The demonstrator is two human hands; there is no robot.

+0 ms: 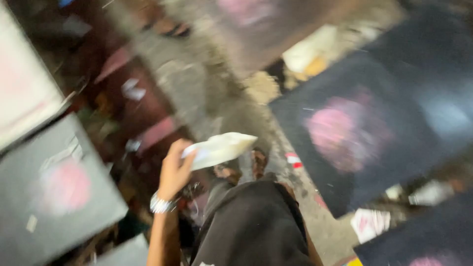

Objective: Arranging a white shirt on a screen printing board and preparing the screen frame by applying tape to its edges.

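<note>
The picture is blurred by motion. My left hand (175, 170), with a silvery bracelet at the wrist, is raised and holds a white flat packet (221, 149) by its left end. The packet sticks out to the right above my feet (241, 167) and my dark clothing (256, 226). My right hand is not in view.
A large dark board with a pink round patch (345, 133) lies to the right. A similar grey board (54, 192) lies at the left, another at the lower right corner (423, 246). Rough grey ground (197, 83) runs up the middle, with scraps and dark red pieces (138, 103) left of it.
</note>
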